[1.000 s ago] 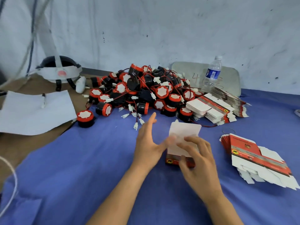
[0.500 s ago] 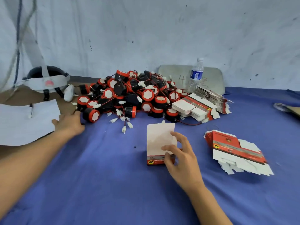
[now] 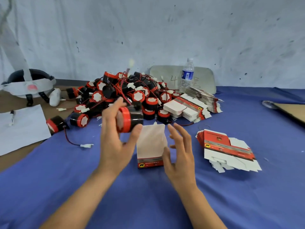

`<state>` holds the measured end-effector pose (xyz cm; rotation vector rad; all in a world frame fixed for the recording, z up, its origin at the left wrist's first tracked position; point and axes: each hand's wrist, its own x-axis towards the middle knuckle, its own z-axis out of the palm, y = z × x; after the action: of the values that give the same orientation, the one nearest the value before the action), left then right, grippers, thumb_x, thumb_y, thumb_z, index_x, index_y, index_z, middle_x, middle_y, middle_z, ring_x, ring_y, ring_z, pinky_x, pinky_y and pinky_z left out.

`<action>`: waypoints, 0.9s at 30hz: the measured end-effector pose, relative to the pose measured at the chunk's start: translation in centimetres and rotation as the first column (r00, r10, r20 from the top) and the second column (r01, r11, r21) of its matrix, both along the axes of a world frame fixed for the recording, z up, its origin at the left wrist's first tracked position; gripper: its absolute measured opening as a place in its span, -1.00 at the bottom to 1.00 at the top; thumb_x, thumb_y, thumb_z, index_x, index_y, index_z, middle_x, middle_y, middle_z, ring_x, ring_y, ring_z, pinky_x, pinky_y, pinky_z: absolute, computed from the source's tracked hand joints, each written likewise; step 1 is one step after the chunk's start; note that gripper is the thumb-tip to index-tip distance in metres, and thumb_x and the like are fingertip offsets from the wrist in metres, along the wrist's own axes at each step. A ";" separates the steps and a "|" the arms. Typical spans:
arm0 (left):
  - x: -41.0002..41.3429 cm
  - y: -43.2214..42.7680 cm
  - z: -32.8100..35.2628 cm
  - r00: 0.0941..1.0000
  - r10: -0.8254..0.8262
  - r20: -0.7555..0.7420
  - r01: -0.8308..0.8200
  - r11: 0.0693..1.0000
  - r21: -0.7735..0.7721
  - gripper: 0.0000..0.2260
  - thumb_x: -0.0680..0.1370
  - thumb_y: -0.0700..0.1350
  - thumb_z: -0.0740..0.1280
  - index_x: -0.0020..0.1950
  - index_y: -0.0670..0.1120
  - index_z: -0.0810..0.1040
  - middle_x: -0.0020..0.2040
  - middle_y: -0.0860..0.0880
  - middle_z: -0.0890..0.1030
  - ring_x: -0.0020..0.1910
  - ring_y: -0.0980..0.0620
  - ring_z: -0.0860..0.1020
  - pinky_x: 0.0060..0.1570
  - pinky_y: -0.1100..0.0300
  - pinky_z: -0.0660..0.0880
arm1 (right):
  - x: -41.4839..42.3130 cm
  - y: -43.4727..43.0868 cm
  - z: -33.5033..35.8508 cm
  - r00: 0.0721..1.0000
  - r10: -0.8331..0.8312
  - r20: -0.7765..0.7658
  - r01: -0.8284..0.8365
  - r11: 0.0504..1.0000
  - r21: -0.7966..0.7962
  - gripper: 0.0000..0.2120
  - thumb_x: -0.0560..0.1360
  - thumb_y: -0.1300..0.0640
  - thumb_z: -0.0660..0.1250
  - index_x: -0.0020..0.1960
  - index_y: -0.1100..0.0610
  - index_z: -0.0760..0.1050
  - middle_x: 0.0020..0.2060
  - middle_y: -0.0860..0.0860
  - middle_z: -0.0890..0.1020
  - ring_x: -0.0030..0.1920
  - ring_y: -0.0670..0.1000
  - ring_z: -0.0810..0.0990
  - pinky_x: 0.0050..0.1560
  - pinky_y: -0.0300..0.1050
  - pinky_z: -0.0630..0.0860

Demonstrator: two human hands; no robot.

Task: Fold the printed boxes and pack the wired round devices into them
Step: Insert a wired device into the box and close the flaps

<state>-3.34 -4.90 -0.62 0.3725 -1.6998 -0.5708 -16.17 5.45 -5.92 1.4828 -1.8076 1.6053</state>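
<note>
Red-rimmed black round device (image 3: 130, 119) held just above-left of the upright red-and-white printed cardboard box (image 3: 151, 146)
Left hand (image 3: 115, 142) grip pinches it, axis level (likely needs tipping toward the mouth); right hand (image 3: 179, 154) grip spread, just right of the box.

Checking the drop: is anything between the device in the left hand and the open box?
Nothing visible. The left hand holds the device beside the open box; the right hand is at its right side.
</note>
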 end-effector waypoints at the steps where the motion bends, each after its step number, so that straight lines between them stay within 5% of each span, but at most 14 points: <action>1: -0.8 1.3 -0.7 0.998 -0.052 0.035 0.054 0.996 -0.064 -0.40 0.48 0.00 0.37 0.46 -0.01 0.23 0.30 0.13 0.37 0.31 0.09 0.40 0.27 0.20 0.37 | 0.0 0.1 0.1 0.998 0.022 0.057 -0.020 0.999 -0.036 -0.46 0.54 0.25 0.20 0.47 -0.08 0.22 0.38 -0.07 0.30 0.18 -0.21 0.48 0.02 -0.39 0.46; 5: -2.5 3.0 -3.8 0.971 -0.128 0.204 0.165 0.971 -0.175 -0.30 0.35 -0.20 0.49 0.42 -0.14 0.25 0.29 -0.06 0.37 0.36 0.16 0.32 0.29 0.38 0.29 | -0.3 0.5 0.1 0.940 0.138 0.313 -0.081 0.979 -0.189 -0.45 0.54 0.09 0.06 0.46 -0.32 0.11 0.02 -0.15 0.57 -0.14 -0.09 0.61 -0.11 -0.16 0.55; 8: -2.3 2.4 -4.8 0.924 -0.151 0.351 0.226 0.957 -0.183 -0.30 0.27 -0.32 0.52 0.35 -0.11 0.34 0.27 -0.02 0.35 0.33 0.30 0.29 0.25 0.44 0.30 | -0.3 0.8 0.3 0.874 0.248 0.417 -0.146 0.954 -0.263 -0.42 0.50 0.05 0.09 0.48 -0.26 0.11 -0.05 -0.08 0.66 -0.22 0.09 0.60 -0.19 0.10 0.53; 12: -1.9 1.7 -4.4 0.890 -0.219 0.399 0.303 0.940 -0.160 -0.39 0.33 -0.24 0.36 0.39 -0.09 0.40 0.26 0.01 0.34 0.30 0.22 0.36 0.24 0.39 0.34 | 0.0 0.8 1.5 0.774 0.302 0.557 -0.150 0.941 -0.302 -0.31 0.48 0.11 0.33 0.47 -0.30 0.13 -0.02 -0.05 0.66 -0.28 -0.02 0.57 -0.21 -0.14 0.57; 17: -1.4 1.6 -3.9 0.857 -0.311 0.410 0.392 0.911 -0.127 -0.35 0.30 -0.21 0.22 0.42 -0.09 0.38 0.29 0.00 0.33 0.25 0.10 0.43 0.24 0.30 0.37 | -1.2 0.8 2.1 0.480 0.396 0.783 -0.179 0.918 -0.355 -0.38 0.48 0.22 0.36 0.46 -0.13 0.26 -0.21 0.10 0.69 -0.45 -0.05 0.47 -0.47 -0.21 0.39; 22: -1.2 1.0 -3.5 0.877 -0.264 0.401 0.347 0.926 -0.149 -0.28 0.30 -0.22 0.21 0.50 -0.05 0.24 0.44 -0.11 0.26 0.43 0.15 0.27 0.29 0.40 0.26 | -1.2 1.0 2.2 0.616 0.374 0.694 -0.390 0.910 -0.144 -0.67 0.47 0.33 0.39 0.09 -0.06 0.60 -0.21 0.04 0.65 -0.26 -0.01 0.57 -0.39 -0.18 0.47; 25: -1.2 0.9 -3.5 0.890 -0.239 0.388 0.325 0.930 -0.174 -0.28 0.32 -0.23 0.21 0.50 -0.02 0.20 0.48 -0.16 0.19 0.46 0.22 0.20 0.33 0.41 0.22 | -0.6 1.0 2.3 0.677 0.363 0.640 -0.435 0.899 -0.051 -0.86 0.42 0.12 0.47 -0.03 0.00 0.66 -0.15 0.00 0.66 -0.19 -0.02 0.58 -0.22 -0.12 0.53; 27: -1.3 0.8 -3.6 0.902 -0.220 0.371 0.307 0.932 -0.194 -0.31 0.34 -0.24 0.21 0.50 -0.04 0.20 0.49 -0.18 0.17 0.48 0.21 0.18 0.33 0.41 0.21 | -0.4 1.1 2.4 0.698 0.352 0.624 -0.409 0.911 -0.056 -0.81 0.33 0.05 0.50 -0.06 0.02 0.67 -0.15 0.00 0.65 -0.18 -0.02 0.59 -0.18 -0.09 0.57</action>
<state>-4.65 -4.07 -4.25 0.0565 -2.1559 -0.4996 -16.55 6.60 -3.49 1.5563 -1.9885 2.5029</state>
